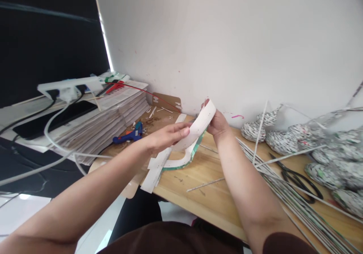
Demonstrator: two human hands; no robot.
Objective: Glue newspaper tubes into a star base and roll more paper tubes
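Note:
A wide white paper strip is held up at a slant above the wooden table, between my two hands. My left hand grips its lower left side, thumb on top and fingers behind. At the upper end, my right hand is closed around the strip, its fingers partly hidden behind the paper. Below hangs a curved white band with a green edge; whether it is part of the same strip I cannot tell. More flat white paper strips lie under it near the table's front edge.
A blue glue gun lies left, beside a tall paper stack bearing a power strip and black phone. To the right are black scissors, a bundle of thin paper rods and several woven paper shapes.

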